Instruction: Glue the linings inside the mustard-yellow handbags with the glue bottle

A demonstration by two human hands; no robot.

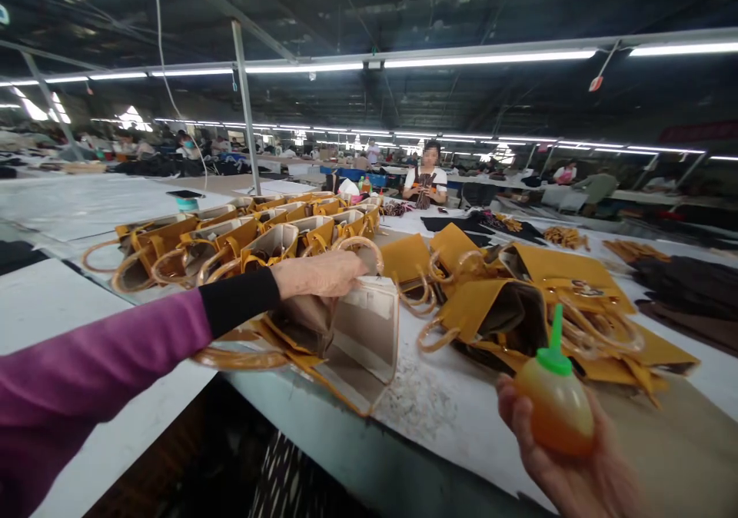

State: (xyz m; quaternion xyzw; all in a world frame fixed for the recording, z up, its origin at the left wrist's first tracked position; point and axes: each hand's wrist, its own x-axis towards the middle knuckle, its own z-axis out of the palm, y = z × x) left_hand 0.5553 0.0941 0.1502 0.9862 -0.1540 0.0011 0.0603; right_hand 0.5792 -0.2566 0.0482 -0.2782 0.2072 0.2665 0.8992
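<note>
My left hand (320, 273), in a purple sleeve with a black cuff, lies over the top edge of an open mustard-yellow bag (351, 341) near the table's front edge, fingers curled on its rim. The bag has a pale lining and a round amber handle. My right hand (568, 460) is low at the right and holds an orange glue bottle (554, 403) with a green nozzle cap, upright. Just beyond the bottle lies a pile of similar yellow bags (519, 303) lying flat and tumbled.
A row of standing yellow bags (231, 237) runs back along the white table (450, 418). Dark fabric pieces (680, 287) lie at the right. A seated person (427, 180) works across the table. A metal post (247, 111) rises behind the bags.
</note>
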